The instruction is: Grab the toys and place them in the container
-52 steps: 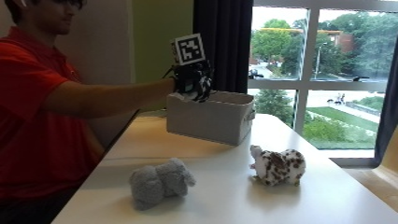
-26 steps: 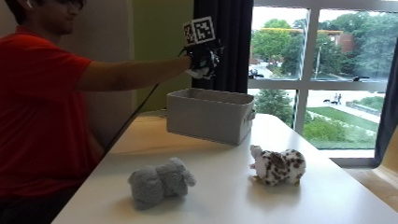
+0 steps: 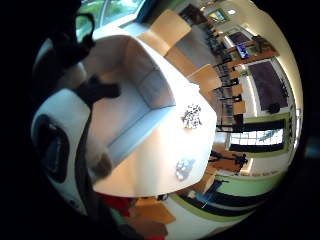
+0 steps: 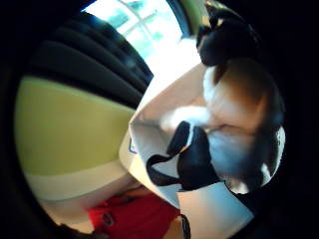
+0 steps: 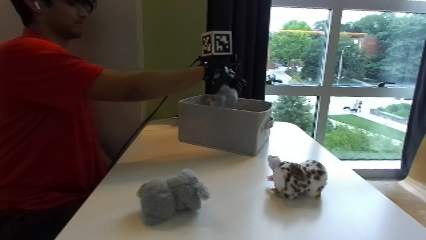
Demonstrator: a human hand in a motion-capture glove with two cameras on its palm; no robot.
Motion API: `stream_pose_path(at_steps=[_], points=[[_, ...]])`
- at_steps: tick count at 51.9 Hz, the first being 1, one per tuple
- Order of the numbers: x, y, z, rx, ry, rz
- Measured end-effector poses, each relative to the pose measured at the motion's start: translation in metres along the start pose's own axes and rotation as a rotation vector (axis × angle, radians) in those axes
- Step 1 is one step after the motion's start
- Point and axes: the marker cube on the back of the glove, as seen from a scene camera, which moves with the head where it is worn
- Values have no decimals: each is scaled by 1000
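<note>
In the outside view my gloved right hand point(image 5: 218, 72) hovers over the grey fabric container point(image 5: 226, 127) at the back of the white table. Its fingers are curled round a small pale plush toy point(image 5: 226, 94), which hangs just above the container's rim. That toy point(image 4: 234, 99), white and brown, fills the thumb side palm view, with my dark fingers point(image 4: 194, 159) across it and the container's inside point(image 4: 149, 129) beneath. A grey plush toy point(image 5: 172, 195) lies near the table's front left. A brown-spotted white plush toy point(image 5: 298, 178) stands at the front right.
The little finger side palm view looks down on the container point(image 3: 145, 100), the spotted toy point(image 3: 191, 116) and the grey toy point(image 3: 184, 169) on the table point(image 3: 150, 170). A dark curtain point(image 5: 239, 30) and a window stand behind the container.
My hand has risen from the container's near rim and moved a little to the right, over the opening. The two toys on the table have not moved.
</note>
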Motion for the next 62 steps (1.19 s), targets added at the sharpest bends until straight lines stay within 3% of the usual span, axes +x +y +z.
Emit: stream_pose_path(at_steps=[6,27,55,62], points=[[3,6,1,-71,-9,-8],[60,54,10,-20,-38,82],[171,178,75,-56,-70,223],[197,204,95,-92,-44,331]])
